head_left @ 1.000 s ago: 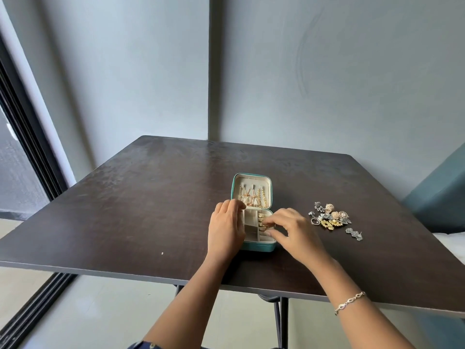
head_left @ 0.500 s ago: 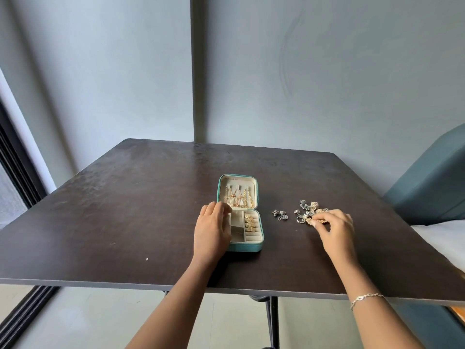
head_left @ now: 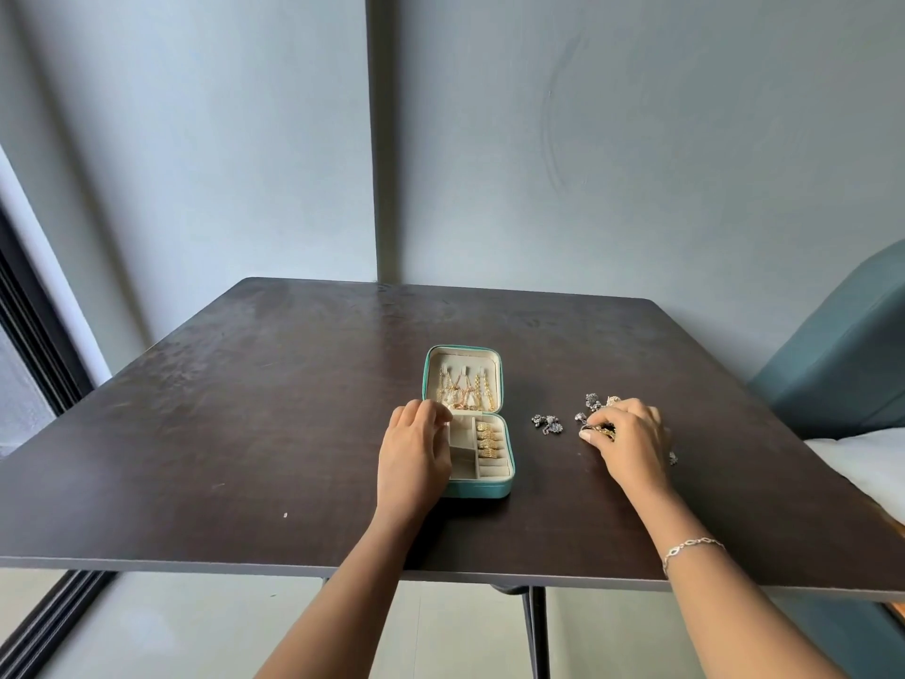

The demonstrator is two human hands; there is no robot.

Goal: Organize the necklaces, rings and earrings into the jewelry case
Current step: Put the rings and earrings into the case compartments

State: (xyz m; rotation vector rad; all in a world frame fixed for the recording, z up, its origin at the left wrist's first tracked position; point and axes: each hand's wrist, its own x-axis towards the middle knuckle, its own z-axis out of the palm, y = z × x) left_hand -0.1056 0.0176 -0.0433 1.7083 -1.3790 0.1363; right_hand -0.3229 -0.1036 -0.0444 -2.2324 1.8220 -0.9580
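Gripping a boxy teal jewelry case (head_left: pixel 482 488), the left hand (head_left: pixel 414 453)

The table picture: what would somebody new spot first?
Probably the open teal jewelry case in the middle of the dark table, with gold necklaces hanging in its lid and gold rings lined up in its tray. The left hand holds the case's left edge, and the right hand picks at a sparkly pile of loose jewelry to the case's right.

A room in a home, by the look of it; plain grey-blue walls (head_left: pixel 196 139), a dark wooden desk (head_left: pixel 245 433), a teal upholstered seat (head_left: pixel 842 365) alongside; a dark-framed glass door (head_left: pixel 29 335) at the left.
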